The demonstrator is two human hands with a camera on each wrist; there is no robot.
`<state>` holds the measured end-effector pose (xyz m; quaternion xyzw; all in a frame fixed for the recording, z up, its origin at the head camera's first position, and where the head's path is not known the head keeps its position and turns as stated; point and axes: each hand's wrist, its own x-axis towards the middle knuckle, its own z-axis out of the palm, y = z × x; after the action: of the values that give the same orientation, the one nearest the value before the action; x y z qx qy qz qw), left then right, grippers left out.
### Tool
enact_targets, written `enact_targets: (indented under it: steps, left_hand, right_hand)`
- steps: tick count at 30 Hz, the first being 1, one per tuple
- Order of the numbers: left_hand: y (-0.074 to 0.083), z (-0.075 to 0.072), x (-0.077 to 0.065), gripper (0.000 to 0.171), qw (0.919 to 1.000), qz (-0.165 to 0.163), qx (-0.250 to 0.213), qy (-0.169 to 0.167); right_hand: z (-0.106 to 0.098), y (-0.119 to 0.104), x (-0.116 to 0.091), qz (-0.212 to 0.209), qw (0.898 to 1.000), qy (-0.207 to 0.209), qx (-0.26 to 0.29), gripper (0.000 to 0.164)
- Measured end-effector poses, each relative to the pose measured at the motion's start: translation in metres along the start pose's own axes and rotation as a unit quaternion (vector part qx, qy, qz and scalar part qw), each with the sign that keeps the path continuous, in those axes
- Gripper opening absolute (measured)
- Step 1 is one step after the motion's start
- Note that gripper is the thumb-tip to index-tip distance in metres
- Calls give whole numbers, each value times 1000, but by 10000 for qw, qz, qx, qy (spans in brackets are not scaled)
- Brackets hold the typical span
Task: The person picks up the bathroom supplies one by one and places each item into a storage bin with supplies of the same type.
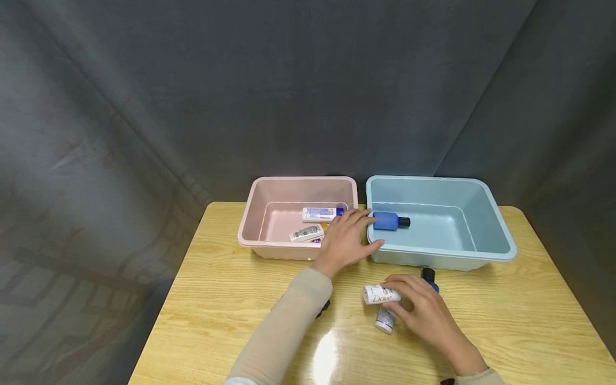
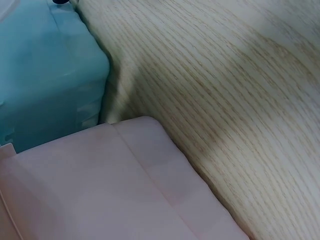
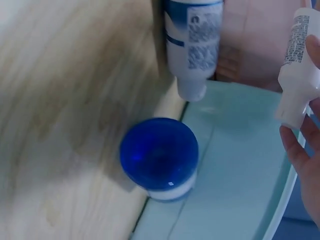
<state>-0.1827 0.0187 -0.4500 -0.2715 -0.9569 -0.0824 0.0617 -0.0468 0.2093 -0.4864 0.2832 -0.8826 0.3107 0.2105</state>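
In the head view my left hand [image 1: 344, 240] reaches over the neighbouring rims of the two bins, fingers spread and nothing in its grasp. Its fingertips overlap the near end of a blue bottle [image 1: 386, 221] with a black cap, lying in the blue bin [image 1: 500, 243]. My right hand [image 1: 421, 305] pinches a white Dove bottle [image 1: 377, 294] sideways between thumb and fingers, low over the table. Below it lies a grey bottle [image 1: 385, 320], partly covered. At the right wrist view's edge, a hand [image 3: 310, 165] has its fingers around a white bottle [image 3: 296, 65].
Several white containers, including a blue-capped one [image 1: 318, 214], lie in the pink bin [image 1: 247, 230]. Behind my right hand is a dark blue bottle [image 1: 428, 275] with a black cap. A black object [image 1: 323, 309] shows beside my left sleeve. Grey cloth [image 1: 308, 96] hangs behind the table.
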Motion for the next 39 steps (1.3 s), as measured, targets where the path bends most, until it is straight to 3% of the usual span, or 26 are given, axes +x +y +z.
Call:
enact_targets:
  steps: [3,7,23,31,39]
  left_hand:
    - [0,0,0,68,10000,-11,12,-30]
    - [0,1,0,67,10000,-2,4,-12]
    - [1,3,1,66,10000,3,83,10]
    - [1,1,2,65,10000,30,53,35]
    - [1,1,1,65,10000,45,51,40]
  right_hand:
    - [-6,0,2,24,10000,23,16,37]
    - [-14,1,8,18,9999,86,-64,52]
    - [-42,6,34,-330,9987,300,-246,53]
    - [-48,9,42,-189,9980,228,-557,63]
    - [-58,13,52,-227,9978,267,-566,61]
